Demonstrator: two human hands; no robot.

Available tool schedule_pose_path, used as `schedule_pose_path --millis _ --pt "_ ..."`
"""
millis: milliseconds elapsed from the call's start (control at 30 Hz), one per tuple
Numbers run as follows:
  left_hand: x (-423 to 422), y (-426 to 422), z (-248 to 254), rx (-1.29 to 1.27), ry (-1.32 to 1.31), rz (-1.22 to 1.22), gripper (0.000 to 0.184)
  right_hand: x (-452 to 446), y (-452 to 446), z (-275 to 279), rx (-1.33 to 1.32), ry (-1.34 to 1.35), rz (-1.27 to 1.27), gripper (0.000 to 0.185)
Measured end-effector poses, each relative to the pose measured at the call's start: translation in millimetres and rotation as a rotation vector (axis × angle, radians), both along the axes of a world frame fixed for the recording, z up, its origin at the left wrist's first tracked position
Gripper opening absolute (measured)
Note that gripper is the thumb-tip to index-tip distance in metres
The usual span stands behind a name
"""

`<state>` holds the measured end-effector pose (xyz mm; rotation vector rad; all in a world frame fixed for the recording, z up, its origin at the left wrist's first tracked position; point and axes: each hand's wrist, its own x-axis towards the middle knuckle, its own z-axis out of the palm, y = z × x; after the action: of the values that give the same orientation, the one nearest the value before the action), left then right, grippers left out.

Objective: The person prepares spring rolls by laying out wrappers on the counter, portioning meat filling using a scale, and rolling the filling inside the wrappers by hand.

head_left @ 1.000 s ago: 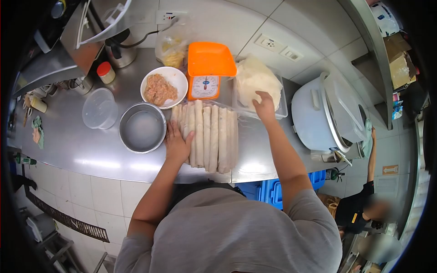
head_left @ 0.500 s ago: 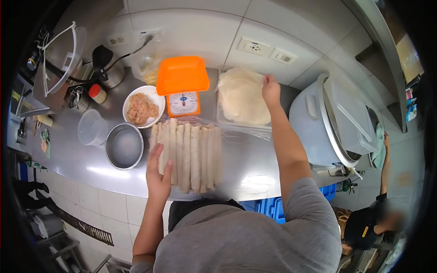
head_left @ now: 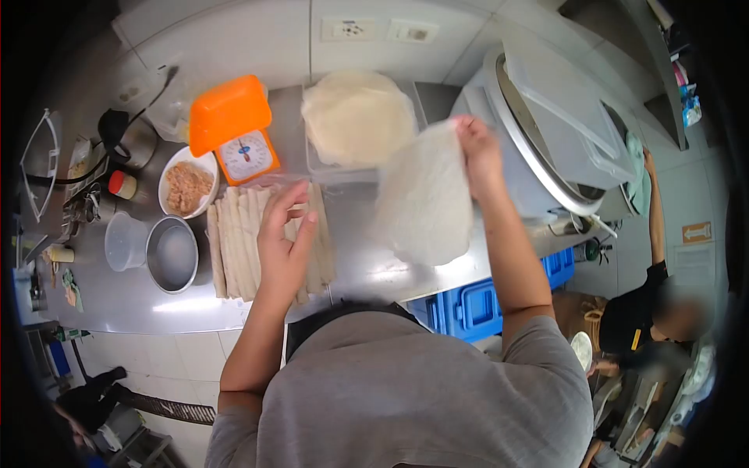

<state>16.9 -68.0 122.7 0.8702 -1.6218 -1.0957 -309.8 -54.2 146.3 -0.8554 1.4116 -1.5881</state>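
Right fingers [head_left: 468,127] pinch wrapper [head_left: 427,201], long axis toward body.

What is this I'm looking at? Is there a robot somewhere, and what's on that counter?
There is no robot here: these are a person's bare hands, seen by a camera worn on the head, looking forward and down. The right hand holds a thin, pale sheet by its edge. The left hand is open at the long, pale rolls; whether it touches them is unclear. On the metal counter, behind the rolls, are an orange scale and a stack of similar sheets. To the left are a white bowl of minced mixture, a round metal pan and a clear tub.
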Motion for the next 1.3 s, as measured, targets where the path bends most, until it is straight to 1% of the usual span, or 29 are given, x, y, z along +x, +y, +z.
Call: schedule_pose_path --millis 33,67,100,167,200,267,300,400,467,500,567,600,667,700,767,867,933,967,1000,1067,1100,1133,1167,1267,1300 --pt "-6.6 10.1 -11.0 -0.011 -0.125 -0.092 0.035 -22.7 30.2 -93.6 0.142 0.343 -0.080 0.014" --pt "-13.1 13.7 -25.0 -0.040 -0.242 -0.173 0.034 -19.5 48.7 -117.6 0.268 0.509 -0.067 0.016" --pt "-19.9 18.0 -40.5 -0.073 -0.356 -0.255 0.033 -16.8 66.4 -134.5 0.266 0.759 -0.116 0.018" --pt "-36.0 27.0 -77.2 -0.222 -0.548 -0.452 0.030 -10.4 91.6 -156.5 0.239 1.263 -0.202 0.023" --pt "-42.8 32.7 -95.4 -0.301 -0.641 -0.547 0.028 -7.4 99.0 -161.3 0.237 1.263 -0.132 0.026" --pt "-49.0 51.8 -130.4 -0.441 -0.786 -0.470 0.025 0.6 109.6 -167.2 0.225 1.257 0.004 0.034" --pt "-51.3 57.6 -137.4 -0.517 -0.855 -0.428 0.023 8.9 111.1 -167.7 0.193 1.252 0.062 0.035" --pt "-57.6 63.1 -116.1 -0.340 -1.131 -0.618 0.025 33.9 101.8 -170.1 0.071 1.228 0.226 0.036" --pt "-60.4 64.9 -113.3 -0.301 -1.291 -0.660 0.030 31.1 81.4 -175.2 -0.052 1.197 0.329 0.036" --pt "-60.6 63.6 -112.3 -0.281 -1.371 -0.677 0.033 30.9 76.4 -174.7 -0.028 1.184 0.355 0.036" --pt "-57.9 54.2 -121.7 -0.365 -1.299 -0.530 0.040 34.5 64.0 -172.9 0.010 1.161 0.410 0.036" --pt "-54.0 50.6 -127.0 -0.401 -1.261 -0.451 0.043 34.8 62.9 -171.8 0.023 1.203 0.400 0.036" --pt "-53.5 50.5 -128.7 -0.344 -1.246 -0.462 0.045 32.9 57.5 -167.0 0.018 1.289 0.404 0.038" --pt "-52.4 47.6 -126.6 -0.306 -1.244 -0.444 0.047 40.6 48.5 -159.0 0.008 1.240 0.346 0.038" --pt "-36.7 54.2 -96.7 -0.248 -1.027 -0.348 0.044 71.8 26.9 -126.2 -0.012 1.125 0.254 0.037" --pt "6.9 50.9 -67.9 -0.136 -0.734 -0.411 0.040 148.6 -19.8 -57.7 -0.211 0.981 0.354 0.035" --pt "51.6 51.5 -39.7 -0.016 -0.594 -0.387 0.037 209.2 -49.8 -36.8 -0.328 0.897 0.534 0.036" --pt "74.3 51.7 -25.6 0.029 -0.516 -0.383 0.036 238.4 -65.4 -30.4 -0.384 0.863 0.612 0.036" --pt "97.3 52.6 -14.8 0.121 -0.471 -0.346 0.036 264.3 -83.8 -31.9 -0.411 0.884 0.656 0.037" --pt "142.3 59.3 -10.5 0.122 -0.452 -0.178 0.032 311.4 -128.8 -51.1 -0.455 0.936 0.739 0.038" --pt "162.4 62.7 -10.5 0.124 -0.438 -0.099 0.030 332.1 -154.2 -68.4 -0.363 1.007 0.743 0.043" --pt "181.3 67.2 -12.0 0.179 -0.431 -0.027 0.028 352.2 -180.3 -90.0 -0.271 1.076 0.743 0.048" --pt "198.6 72.1 -14.5 0.235 -0.422 0.043 0.027 371.2 -198.7 -99.4 -0.176 1.145 0.739 0.054" --pt "235.6 80.7 -22.2 0.348 -0.346 0.194 0.025 423.2 -223.5 -92.8 0.178 1.221 0.747 0.070" --pt "244.7 82.2 -25.3 0.378 -0.312 0.233 0.025 432.6 -229.8 -101.0 0.173 1.259 0.723 0.072"
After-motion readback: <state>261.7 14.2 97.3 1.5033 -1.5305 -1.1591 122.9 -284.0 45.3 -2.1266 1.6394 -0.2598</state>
